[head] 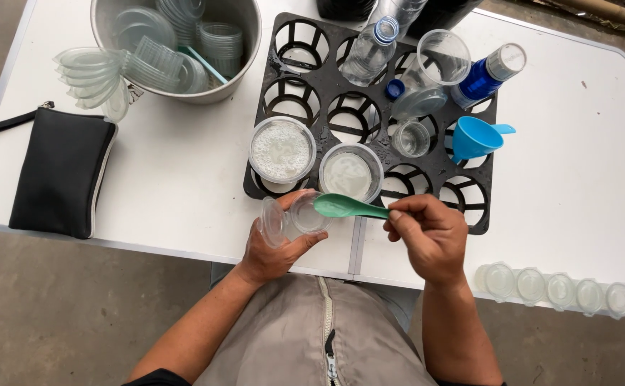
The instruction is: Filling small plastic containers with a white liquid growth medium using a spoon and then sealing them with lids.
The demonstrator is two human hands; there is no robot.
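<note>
We see the left hand [273, 246] at the near edge of the white worktop [184, 186], its grip closed around a small clear cup [305, 213] with a hinged lid hanging open on the left side. The right hand [430, 232] pinches the handle of a green spoon [344, 206], whose bowl rests right over the cup's mouth.

Just beyond the cup, a black tray [369, 107] with round openings carries two lidded tubs: a larger tub with white grains [281, 150] on the left and a smaller tub [350, 172] beside it on the right. Farther back on the tray lie a clear bottle with a blue neck ring [369, 51], a clear tumbler [434, 68], a blue bottle [487, 75] and a blue funnel [473, 138].

At the far left stands a metal bowl [176, 43] holding stacked clear lids and cups. A black pouch [58, 171] lies on the left. Along the near right edge, a row of small closed cups [555, 289] sits in line.
</note>
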